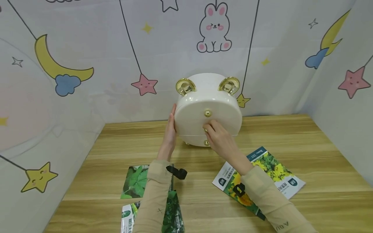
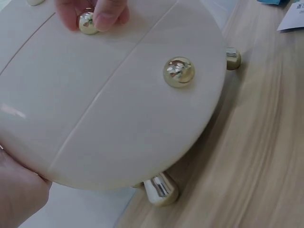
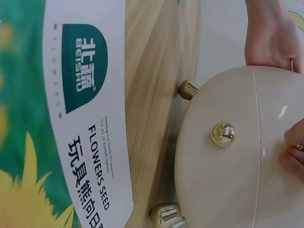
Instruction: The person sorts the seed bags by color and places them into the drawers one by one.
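A glossy white rounded box (image 1: 189, 118) stands on gold feet (image 2: 162, 190) at the back of the table. Its front carries a column of gold knobs, with thin seams between the drawer fronts. The middle knob (image 2: 89, 22) is pinched between the thumb and fingers of my right hand (image 1: 222, 142). Along the box's left side lies my left hand (image 1: 170, 131), its fingers straight and the palm against the wall. A lower knob (image 3: 223, 134) shows below the pinched one. All the drawer fronts look flush.
Two gold-rimmed ears (image 1: 186, 86) stick up from the box top. Flower seed packets (image 1: 276, 168) lie under my right forearm. Green leafy packets (image 1: 135, 181) lie around my left forearm. A printed cloth (image 1: 175, 42) hangs directly behind the box.
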`<state>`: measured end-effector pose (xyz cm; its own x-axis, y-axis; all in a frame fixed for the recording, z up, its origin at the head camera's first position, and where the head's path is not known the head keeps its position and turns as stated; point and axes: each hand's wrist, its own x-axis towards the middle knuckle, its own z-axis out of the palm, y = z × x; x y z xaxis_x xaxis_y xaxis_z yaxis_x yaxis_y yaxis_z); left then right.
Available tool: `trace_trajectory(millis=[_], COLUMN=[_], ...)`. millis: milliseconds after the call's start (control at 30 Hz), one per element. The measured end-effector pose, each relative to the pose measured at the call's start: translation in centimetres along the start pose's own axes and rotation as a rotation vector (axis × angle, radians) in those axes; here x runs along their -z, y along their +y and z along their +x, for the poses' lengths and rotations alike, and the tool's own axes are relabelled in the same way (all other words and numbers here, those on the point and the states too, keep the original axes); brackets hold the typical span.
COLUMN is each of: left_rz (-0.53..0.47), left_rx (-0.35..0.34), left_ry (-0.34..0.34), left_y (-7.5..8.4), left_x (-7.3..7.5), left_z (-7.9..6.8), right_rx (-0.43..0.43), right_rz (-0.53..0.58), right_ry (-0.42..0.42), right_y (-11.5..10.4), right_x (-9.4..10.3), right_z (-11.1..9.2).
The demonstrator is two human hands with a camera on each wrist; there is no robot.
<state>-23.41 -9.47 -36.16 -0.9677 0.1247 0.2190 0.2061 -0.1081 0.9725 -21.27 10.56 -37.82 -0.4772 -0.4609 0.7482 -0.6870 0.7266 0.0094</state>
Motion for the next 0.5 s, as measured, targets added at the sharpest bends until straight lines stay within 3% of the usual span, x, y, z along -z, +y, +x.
trace_trajectory(millis=[500], left_rz=[-0.045], left_rx=[0.005], left_ry=[0.022], left_y=[-0.88], left_x=[-0.09], left_z=[-0.23], right_rx=[0.008], right_rz=[-0.02], right_ry=[-0.034], right_y=[-0.1], right_x=[0.14], right_z=[0.04])
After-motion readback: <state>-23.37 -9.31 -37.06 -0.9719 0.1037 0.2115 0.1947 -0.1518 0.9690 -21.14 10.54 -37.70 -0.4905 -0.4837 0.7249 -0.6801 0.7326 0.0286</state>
